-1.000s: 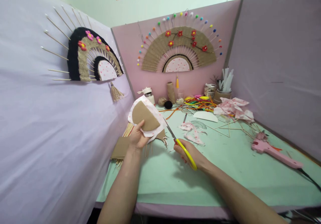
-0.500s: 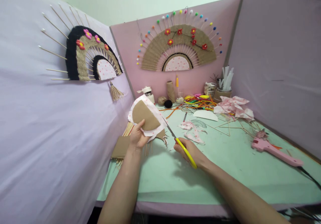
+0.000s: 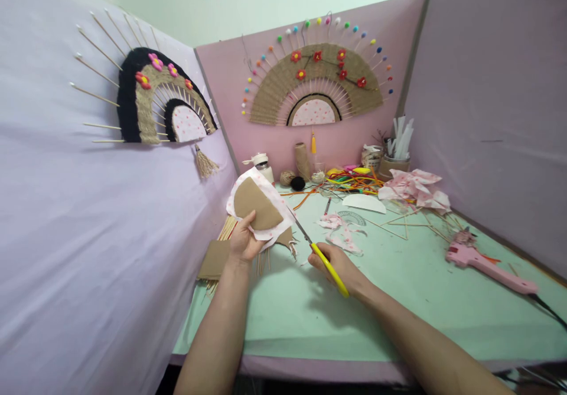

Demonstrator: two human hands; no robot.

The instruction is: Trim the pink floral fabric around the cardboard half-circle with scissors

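Note:
My left hand (image 3: 246,238) grips a half-round piece of brown cardboard (image 3: 257,203) at its lower edge, thumb on top. Behind the cardboard lies white fabric with pink dots (image 3: 280,222), showing as a margin all round it. In my right hand (image 3: 337,268) is a pair of scissors with yellow handles (image 3: 330,269). The blades point up and left, their tip at the right corner of the fabric; whether they cut into it I cannot tell. Pink-white fabric scraps (image 3: 341,232) lie on the table beyond the scissors.
A pink glue gun (image 3: 487,268) with a black cord lies at the right. Crumpled fabric (image 3: 414,188), a white half-disc (image 3: 364,203), a protractor (image 3: 352,218) and colourful pipe cleaners (image 3: 354,179) are further back. Cardboard (image 3: 213,259) sits left over thin sticks. Decorated fans (image 3: 316,82) hang on the partitions.
Hardly anything differs. The view has shifted very slightly; both hands keep the same hold on the cardboard with fabric and on the scissors.

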